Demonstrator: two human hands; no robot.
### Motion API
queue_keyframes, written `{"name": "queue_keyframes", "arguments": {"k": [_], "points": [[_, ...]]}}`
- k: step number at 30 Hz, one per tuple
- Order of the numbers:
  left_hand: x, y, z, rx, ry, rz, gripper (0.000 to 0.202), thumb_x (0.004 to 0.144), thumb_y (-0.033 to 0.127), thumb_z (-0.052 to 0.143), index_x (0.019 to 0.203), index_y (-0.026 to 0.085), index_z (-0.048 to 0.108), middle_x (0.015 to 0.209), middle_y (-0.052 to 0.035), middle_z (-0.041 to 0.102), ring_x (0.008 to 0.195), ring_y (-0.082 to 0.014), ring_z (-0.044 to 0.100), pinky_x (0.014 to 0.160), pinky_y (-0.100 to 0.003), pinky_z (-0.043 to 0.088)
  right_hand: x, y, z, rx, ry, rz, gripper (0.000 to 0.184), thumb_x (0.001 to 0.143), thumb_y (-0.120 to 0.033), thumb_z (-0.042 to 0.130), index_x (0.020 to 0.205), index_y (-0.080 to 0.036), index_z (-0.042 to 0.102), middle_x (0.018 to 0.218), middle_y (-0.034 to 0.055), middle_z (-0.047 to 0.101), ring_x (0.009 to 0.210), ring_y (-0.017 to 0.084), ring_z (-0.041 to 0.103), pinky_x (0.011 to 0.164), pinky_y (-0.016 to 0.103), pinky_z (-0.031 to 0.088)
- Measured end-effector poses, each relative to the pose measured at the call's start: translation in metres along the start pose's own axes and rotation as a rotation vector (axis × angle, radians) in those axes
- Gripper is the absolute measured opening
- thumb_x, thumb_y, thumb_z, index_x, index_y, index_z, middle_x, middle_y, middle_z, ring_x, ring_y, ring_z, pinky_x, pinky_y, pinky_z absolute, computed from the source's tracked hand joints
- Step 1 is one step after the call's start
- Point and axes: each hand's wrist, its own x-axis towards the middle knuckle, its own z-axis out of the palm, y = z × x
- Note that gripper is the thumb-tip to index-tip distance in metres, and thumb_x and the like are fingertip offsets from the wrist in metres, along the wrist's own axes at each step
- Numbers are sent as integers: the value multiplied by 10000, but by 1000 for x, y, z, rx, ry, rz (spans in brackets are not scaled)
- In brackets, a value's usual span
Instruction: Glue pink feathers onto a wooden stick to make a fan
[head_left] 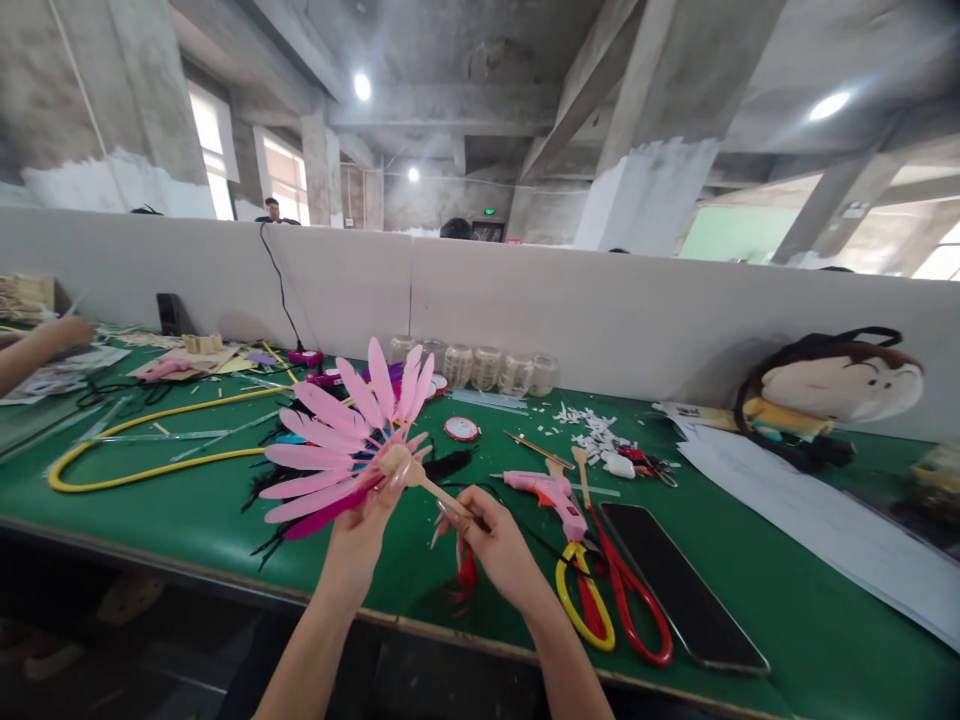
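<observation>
A fan of pink feathers spreads out to the left and upward from a pale wooden handle. My left hand is closed around the base of the feathers, where the wood widens. With its fingers pinched, my right hand grips the handle's thin end. Below the right fingers hangs a red tassel; whether it is attached to the handle I cannot tell. Dark and blue feather parts show behind the pink ones.
On the green table, right of my hands, lie a pink glue gun, scissors with red handles, yellow-handled scissors and a phone. Several jars line the white partition. Another person's hand is at far left.
</observation>
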Motion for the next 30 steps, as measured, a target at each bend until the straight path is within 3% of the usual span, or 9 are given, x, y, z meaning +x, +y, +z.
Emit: {"name": "queue_keyframes", "arguments": {"k": [2,5,8,12,16,22,25,27,30], "points": [[-10,3,7,15,-30,16,459,560,400,716,933,145,639,894,-123,690,839,-290,645,832,-455,473,-1,2,2,-64,-46,3,301,803,-464,472,726,-173,489,649,-23,534,532,84,437,507,211,350],[-35,8,20,111,-2,104,409,669,334,672,1018,132,604,918,-107,694,795,-247,661,820,-412,491,-4,0,2,-198,-189,16,338,788,-465,496,701,-150,582,631,-18,527,580,90,435,558,213,344],[-49,17,24,198,-70,10,437,687,332,663,1068,138,571,849,-92,709,694,-231,673,718,-383,528,-9,-5,-1,-215,-398,99,327,727,-463,572,749,-143,637,657,-9,574,593,92,457,582,209,356],[-43,22,15,269,-127,-139,397,678,361,663,998,136,593,849,-100,710,671,-226,674,635,-323,532,-15,-10,-5,-198,-652,215,344,701,-474,588,764,-142,650,634,-18,571,564,77,459,528,178,351],[-36,17,12,253,-145,-243,358,662,366,678,917,131,593,872,-110,705,659,-197,673,583,-262,520,-19,-11,-2,-129,-793,356,363,712,-495,567,804,-146,608,578,-38,529,449,41,400,417,145,305],[-40,-1,10,309,-294,-372,485,717,433,603,1108,161,513,971,-111,670,768,-190,655,708,-303,484,-21,-3,8,-72,-596,407,321,770,-484,500,827,-168,503,523,-71,458,355,29,335,343,141,251],[-38,-16,-3,510,-377,-402,549,650,370,678,1120,145,505,750,-28,665,645,-145,605,594,-248,442,-21,3,13,-127,-455,446,258,785,-427,495,786,-169,484,560,-62,457,373,32,360,368,154,269],[-35,-26,-12,644,-379,-369,455,646,365,669,1017,128,553,597,35,582,542,-112,537,513,-218,388,-19,6,16,-151,-403,460,237,797,-406,477,793,-169,489,565,-57,455,381,41,368,376,165,267],[-32,-33,-18,785,-385,-307,345,678,371,618,918,128,566,570,52,515,520,-106,494,475,-211,355,-18,9,19,-195,-380,437,248,809,-395,448,771,-159,517,557,-43,466,402,48,374,384,169,247]]}}
